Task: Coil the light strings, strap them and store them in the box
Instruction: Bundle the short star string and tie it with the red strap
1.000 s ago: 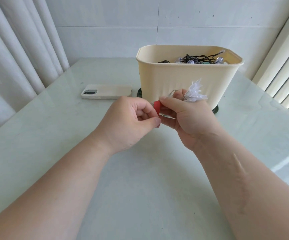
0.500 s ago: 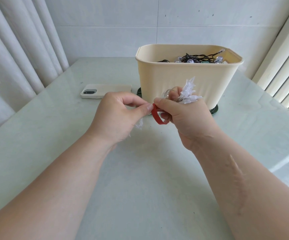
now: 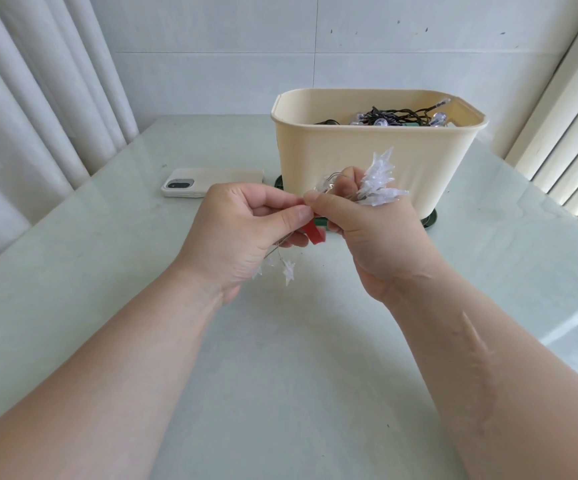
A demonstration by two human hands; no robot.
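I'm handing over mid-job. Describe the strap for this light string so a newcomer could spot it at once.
Start at the cream box at the back of the table; both hands meet just in front of it. The red strap pokes out below the left hand, beside the right hand. It is the only red thing, a flat band, unlike the clear star lights.

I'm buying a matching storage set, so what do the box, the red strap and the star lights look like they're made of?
Box: likely matte moulded plastic, cream, with a rolled rim and faint vertical ribs.
Strap: a flat, dull red band, bent between the left hand and right hand; fabric, hook-and-loop or rubber, I can't tell.
Star lights: translucent, frosted-looking plastic points on thin wire.
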